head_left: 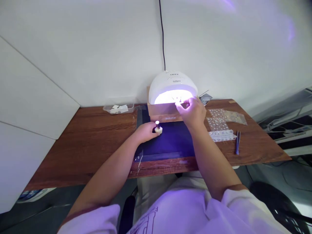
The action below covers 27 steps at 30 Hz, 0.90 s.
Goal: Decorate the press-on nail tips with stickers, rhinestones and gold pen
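Observation:
A white dome-shaped nail lamp (173, 78) glows brightly from its front opening and sits on a brown cardboard box (165, 112). At the lit opening, my right hand (193, 112) is closed in a pinch; whatever its fingertips hold is lost in the glare. My left hand (146, 132) rests over the dark blue mat (170, 141), its thumb and fingers closed around a small stand (158, 129) with a round white base and a short post with a white top. The stand is upright, in front of the box.
Left of the lamp, a clear plastic tray (118, 109) holds white pieces. To the right lie patterned sticker sheets (216, 120), a clear plastic strip case (223, 135) and blue tweezers (237, 143). A black cable (162, 35) runs down the wall behind the lamp.

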### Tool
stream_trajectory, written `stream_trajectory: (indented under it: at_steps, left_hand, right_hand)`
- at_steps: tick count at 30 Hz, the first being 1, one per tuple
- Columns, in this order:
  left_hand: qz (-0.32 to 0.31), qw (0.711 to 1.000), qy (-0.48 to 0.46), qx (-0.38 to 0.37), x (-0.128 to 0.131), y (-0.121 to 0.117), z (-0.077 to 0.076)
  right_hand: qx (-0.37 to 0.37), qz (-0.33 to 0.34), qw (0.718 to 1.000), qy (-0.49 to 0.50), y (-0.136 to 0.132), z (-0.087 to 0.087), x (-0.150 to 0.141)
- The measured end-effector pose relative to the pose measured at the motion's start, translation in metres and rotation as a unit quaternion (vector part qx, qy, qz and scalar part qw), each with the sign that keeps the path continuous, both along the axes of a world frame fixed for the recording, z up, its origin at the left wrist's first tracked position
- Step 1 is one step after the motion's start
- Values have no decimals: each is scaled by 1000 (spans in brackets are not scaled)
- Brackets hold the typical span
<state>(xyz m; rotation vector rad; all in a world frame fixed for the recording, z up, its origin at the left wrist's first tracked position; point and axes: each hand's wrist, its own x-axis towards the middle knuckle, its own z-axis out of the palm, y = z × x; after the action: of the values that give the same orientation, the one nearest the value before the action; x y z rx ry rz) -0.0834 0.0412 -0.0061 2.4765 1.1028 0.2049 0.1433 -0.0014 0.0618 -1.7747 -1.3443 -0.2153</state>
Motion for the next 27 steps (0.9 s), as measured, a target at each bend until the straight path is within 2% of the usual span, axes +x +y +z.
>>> stream_trajectory:
  at_steps: [5,12,20,27]
  left_hand:
    - [-7,1000,1,3,1,0,-1]
    - [-3,1000,5,0,2,-1,-1]
    - [-7,1000,6,-1,1,-2,0]
    - [-3,1000,17,3,1,-1,-1]
  right_hand:
    - [-43,-23,999,21,13,3,-11]
    - [-102,-52,993,5,16,7,-18]
    - [-107,-16,994,3,7,2,-15]
    - [-107,-21,994,8,10,3,-16]
